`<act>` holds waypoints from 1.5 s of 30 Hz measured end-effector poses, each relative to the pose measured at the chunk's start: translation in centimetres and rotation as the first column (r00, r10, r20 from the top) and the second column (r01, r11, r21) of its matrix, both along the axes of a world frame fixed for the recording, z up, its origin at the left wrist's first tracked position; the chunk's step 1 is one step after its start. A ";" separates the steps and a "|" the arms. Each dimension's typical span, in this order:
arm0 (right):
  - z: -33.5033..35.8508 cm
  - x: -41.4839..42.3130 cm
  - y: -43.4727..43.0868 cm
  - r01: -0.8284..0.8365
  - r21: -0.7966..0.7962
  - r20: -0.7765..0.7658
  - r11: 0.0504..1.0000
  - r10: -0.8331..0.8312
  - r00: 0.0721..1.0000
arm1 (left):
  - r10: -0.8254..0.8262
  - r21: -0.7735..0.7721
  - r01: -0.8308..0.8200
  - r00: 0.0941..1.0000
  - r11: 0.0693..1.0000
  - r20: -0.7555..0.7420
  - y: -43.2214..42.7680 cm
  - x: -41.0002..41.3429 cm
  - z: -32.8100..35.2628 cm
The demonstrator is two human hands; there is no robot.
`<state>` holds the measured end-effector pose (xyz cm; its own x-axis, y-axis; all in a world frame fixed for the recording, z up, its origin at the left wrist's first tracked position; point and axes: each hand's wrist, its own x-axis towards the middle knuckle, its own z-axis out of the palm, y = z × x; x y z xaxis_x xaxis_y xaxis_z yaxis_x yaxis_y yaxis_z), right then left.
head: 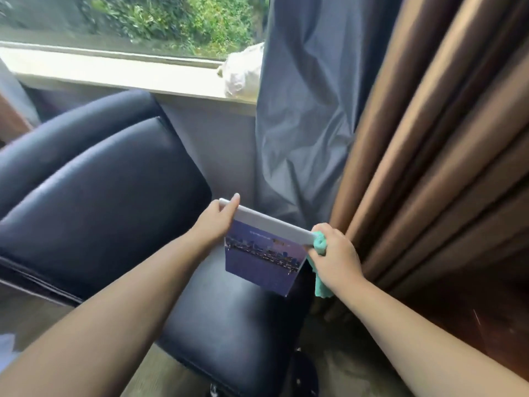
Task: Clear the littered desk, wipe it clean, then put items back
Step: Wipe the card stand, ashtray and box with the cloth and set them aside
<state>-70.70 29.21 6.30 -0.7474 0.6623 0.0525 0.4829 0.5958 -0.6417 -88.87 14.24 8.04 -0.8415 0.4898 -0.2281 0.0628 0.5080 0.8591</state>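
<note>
A flat book-like item [266, 256] with a purple city-skyline cover and a pale grey top edge hangs in the air above a dark chair seat. My left hand [217, 222] grips its upper left corner, thumb over the top edge. My right hand [335, 253] holds a bunched teal cloth [320, 245] against the item's right end, and a tail of the cloth hangs below my wrist. The desk is out of view.
A dark padded chair [94, 196] fills the left and centre. Behind it are a pale window sill [114, 73] with a white plastic bag [243, 73], a grey curtain [309, 110] and brown curtains [443, 138] on the right.
</note>
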 end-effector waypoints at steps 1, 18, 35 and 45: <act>-0.8 -1.1 0.9 -0.002 -0.001 0.025 1.000 0.002 1.000 | 0.045 0.003 -0.045 0.997 0.999 0.067 1.2 -0.9 -0.8; -12.0 -10.5 5.5 -0.109 -0.241 0.403 0.964 0.202 0.892 | 0.342 -0.164 -0.307 0.899 0.937 0.273 5.5 -8.7 -14.0; -8.0 -9.4 2.8 0.496 -0.616 0.369 0.612 -0.332 0.868 | 0.204 -0.200 -0.144 0.924 0.969 0.323 3.4 -9.4 -10.3; -1.5 -1.4 1.2 0.171 -0.983 0.157 -0.064 -0.776 0.611 | -0.424 0.052 0.420 0.897 0.906 0.124 9.0 0.5 -3.6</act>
<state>-72.11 30.42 4.77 -0.3032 0.5705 -0.7633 -0.0988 -0.8155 -0.5703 -88.36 23.19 4.46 -0.5184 0.7990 -0.3048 0.1542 0.4380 0.8856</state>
